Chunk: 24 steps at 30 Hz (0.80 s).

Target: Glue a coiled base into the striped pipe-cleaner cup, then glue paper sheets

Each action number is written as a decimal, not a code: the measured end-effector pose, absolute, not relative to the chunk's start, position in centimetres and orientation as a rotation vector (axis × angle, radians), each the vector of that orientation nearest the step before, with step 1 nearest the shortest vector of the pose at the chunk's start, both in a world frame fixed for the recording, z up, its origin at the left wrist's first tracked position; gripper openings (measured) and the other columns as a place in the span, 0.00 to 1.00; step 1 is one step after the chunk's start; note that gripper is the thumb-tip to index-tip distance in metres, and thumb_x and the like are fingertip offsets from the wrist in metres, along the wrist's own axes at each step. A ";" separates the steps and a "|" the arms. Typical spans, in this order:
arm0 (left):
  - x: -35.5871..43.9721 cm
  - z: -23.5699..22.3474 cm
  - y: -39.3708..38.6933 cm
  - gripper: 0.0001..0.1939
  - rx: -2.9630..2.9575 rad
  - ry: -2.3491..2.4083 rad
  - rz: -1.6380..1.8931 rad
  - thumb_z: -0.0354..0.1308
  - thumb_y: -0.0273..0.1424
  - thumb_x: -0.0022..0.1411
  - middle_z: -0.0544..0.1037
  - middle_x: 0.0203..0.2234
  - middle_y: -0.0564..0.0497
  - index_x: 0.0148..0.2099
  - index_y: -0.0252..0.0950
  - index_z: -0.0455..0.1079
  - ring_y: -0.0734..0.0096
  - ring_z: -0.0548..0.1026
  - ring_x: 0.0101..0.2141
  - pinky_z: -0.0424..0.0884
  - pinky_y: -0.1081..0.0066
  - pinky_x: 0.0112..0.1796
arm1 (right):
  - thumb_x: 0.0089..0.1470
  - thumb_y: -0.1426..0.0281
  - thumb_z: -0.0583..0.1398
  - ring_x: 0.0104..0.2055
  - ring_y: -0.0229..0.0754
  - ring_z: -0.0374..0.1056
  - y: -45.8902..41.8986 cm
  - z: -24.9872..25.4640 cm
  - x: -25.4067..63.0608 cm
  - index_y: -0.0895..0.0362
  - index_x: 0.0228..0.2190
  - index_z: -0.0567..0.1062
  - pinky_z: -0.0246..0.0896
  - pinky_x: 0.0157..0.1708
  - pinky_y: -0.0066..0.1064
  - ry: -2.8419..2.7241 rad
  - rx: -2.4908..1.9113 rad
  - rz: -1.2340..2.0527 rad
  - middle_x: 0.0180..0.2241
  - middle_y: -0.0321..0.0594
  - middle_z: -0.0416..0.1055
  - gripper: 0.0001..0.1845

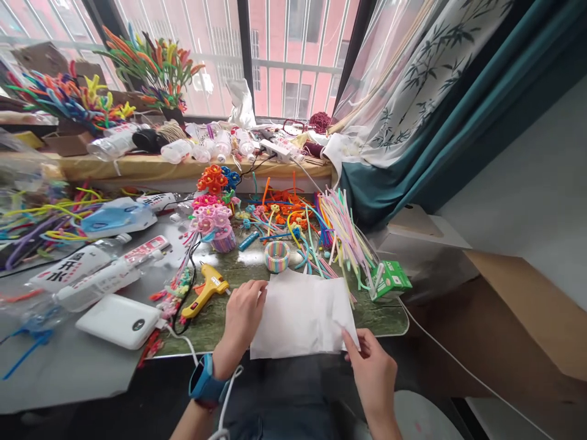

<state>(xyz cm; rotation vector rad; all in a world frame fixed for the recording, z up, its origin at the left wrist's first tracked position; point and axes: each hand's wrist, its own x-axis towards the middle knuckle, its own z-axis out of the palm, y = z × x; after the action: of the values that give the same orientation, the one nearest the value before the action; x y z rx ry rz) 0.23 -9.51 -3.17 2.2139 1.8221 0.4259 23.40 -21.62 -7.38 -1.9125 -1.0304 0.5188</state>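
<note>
A white sheet of paper [302,315] lies at the near edge of the green table mat [389,318]. My left hand [242,318] rests on the sheet's left edge, fingers curled down onto it, a blue watch on the wrist. My right hand [373,363] pinches the sheet's near right corner between thumb and forefinger. A yellow glue gun [206,289] lies just left of my left hand. Behind the sheet stands a small striped ring [277,256] and a pot of pink pipe-cleaner flowers [215,225].
Loose pipe cleaners [339,235] spread across the mat's back right. A green box [392,279] sits at the right edge. Plastic bottles [98,269] and a white power bank [118,321] lie to the left. A cord [458,366] hangs off the right side.
</note>
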 end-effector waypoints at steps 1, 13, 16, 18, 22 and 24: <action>0.7 -3.2 -8.8 0.12 2.194 1.836 0.419 0.48 0.30 0.69 0.80 0.40 0.46 0.46 0.37 0.73 0.61 0.77 0.42 0.65 0.66 0.40 | 0.53 0.44 0.60 0.20 0.38 0.65 -21.5 -7.2 23.3 0.54 0.22 0.71 0.60 0.24 0.27 -1.069 -1.924 0.419 0.18 0.34 0.70 0.26; 3.0 -4.2 -6.2 0.05 1.992 1.874 0.530 0.53 0.28 0.61 0.78 0.35 0.46 0.34 0.38 0.69 0.58 0.75 0.41 0.65 0.65 0.38 | 0.53 0.49 0.64 0.20 0.39 0.72 -22.9 -8.0 24.5 0.56 0.30 0.77 0.66 0.25 0.24 -1.047 -1.690 0.194 0.21 0.36 0.76 0.21; 2.7 -3.9 -6.5 0.05 1.971 1.811 0.678 0.53 0.29 0.61 0.78 0.36 0.47 0.32 0.39 0.67 0.58 0.74 0.42 0.66 0.64 0.42 | 0.49 0.48 0.66 0.19 0.41 0.72 -23.6 -7.9 25.0 0.58 0.34 0.78 0.66 0.23 0.26 -0.807 -1.725 0.197 0.19 0.37 0.75 0.25; 2.5 -3.6 -6.7 0.05 1.925 1.752 0.766 0.53 0.32 0.60 0.79 0.33 0.49 0.31 0.39 0.66 0.62 0.76 0.38 0.68 0.66 0.40 | 0.48 0.47 0.66 0.20 0.42 0.72 -23.9 -8.0 25.6 0.60 0.38 0.79 0.66 0.22 0.27 -0.673 -1.756 0.235 0.20 0.38 0.76 0.29; 1.5 -2.9 -7.5 0.11 1.779 1.678 0.915 0.51 0.41 0.61 0.79 0.25 0.53 0.32 0.40 0.63 0.68 0.78 0.28 0.69 0.72 0.30 | 0.47 0.46 0.66 0.24 0.43 0.73 -24.3 -9.5 26.9 0.63 0.47 0.78 0.68 0.25 0.30 -0.565 -1.773 0.445 0.36 0.46 0.81 0.36; 0.4 -2.6 -8.3 0.13 1.710 1.696 0.976 0.51 0.44 0.60 0.78 0.23 0.53 0.32 0.40 0.63 0.67 0.78 0.26 0.68 0.73 0.26 | 0.46 0.46 0.66 0.28 0.47 0.75 -24.4 -10.9 27.2 0.63 0.47 0.78 0.70 0.27 0.32 -0.550 -1.757 0.532 0.39 0.48 0.81 0.37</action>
<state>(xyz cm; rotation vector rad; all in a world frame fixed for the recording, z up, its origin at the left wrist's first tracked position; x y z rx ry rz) 0.43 -8.30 -2.61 1.7105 1.6959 0.9760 27.22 -24.39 -10.87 -1.7571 -0.5500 0.5324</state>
